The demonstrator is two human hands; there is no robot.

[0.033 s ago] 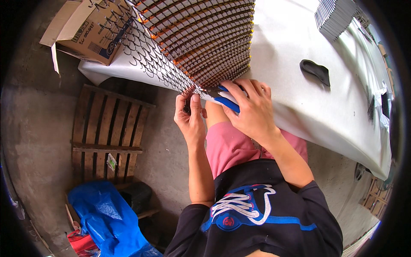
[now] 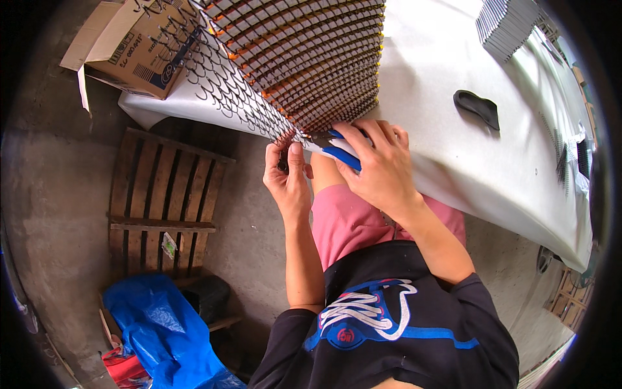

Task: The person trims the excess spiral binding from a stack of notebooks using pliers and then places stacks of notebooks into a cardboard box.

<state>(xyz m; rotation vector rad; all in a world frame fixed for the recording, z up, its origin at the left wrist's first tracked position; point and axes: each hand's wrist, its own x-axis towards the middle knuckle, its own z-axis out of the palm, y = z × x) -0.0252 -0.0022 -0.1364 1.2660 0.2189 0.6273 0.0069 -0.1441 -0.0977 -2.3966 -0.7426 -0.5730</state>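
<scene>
A dark wire mesh (image 2: 304, 58) with orange and yellow bits along its rows stands over the white-covered table edge. Loose curved wire ends (image 2: 227, 94) stick out along its left side. My left hand (image 2: 288, 181) pinches dark wire at the mesh's near lower corner, thumb pressed against the fingers. My right hand (image 2: 387, 159) is closed around blue-handled pliers (image 2: 342, 157), whose dark jaws point left at that same corner. Both hands are close together, a small gap between them. What exactly the jaws grip is too small to make out.
The table's white cover (image 2: 427, 78) carries a black curved piece (image 2: 478, 109) and a stack of grey ridged strips (image 2: 506, 29). An open cardboard box (image 2: 139, 55) sits at the far left. A wooden pallet (image 2: 162, 225) and a blue plastic sheet (image 2: 155, 324) are on the floor.
</scene>
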